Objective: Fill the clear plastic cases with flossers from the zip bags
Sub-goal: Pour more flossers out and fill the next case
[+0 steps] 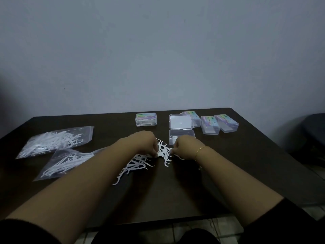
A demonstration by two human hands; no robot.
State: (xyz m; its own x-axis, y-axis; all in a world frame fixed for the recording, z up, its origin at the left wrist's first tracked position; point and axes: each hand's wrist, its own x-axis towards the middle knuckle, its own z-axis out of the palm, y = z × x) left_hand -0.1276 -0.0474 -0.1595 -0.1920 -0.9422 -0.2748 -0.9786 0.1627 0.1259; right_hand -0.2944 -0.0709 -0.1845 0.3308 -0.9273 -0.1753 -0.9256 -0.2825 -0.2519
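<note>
A loose heap of white flossers (140, 162) lies on the dark table (228, 164) in front of me. My left hand (142, 142) and my right hand (186, 147) both pinch flossers from a small cluster (164, 150) between them. Just behind my right hand stands an open clear case (182, 133) with a few flossers inside, its lid (181, 121) flipped back. At the left lie two zip bags of flossers, one farther back (56, 140) and one nearer (65, 162).
A closed case holding flossers (146, 119) stands at the back centre. Three more closed cases (210, 125) with coloured labels sit at the back right. The table's far edge meets a plain wall. A dark chair (314, 138) is at the right.
</note>
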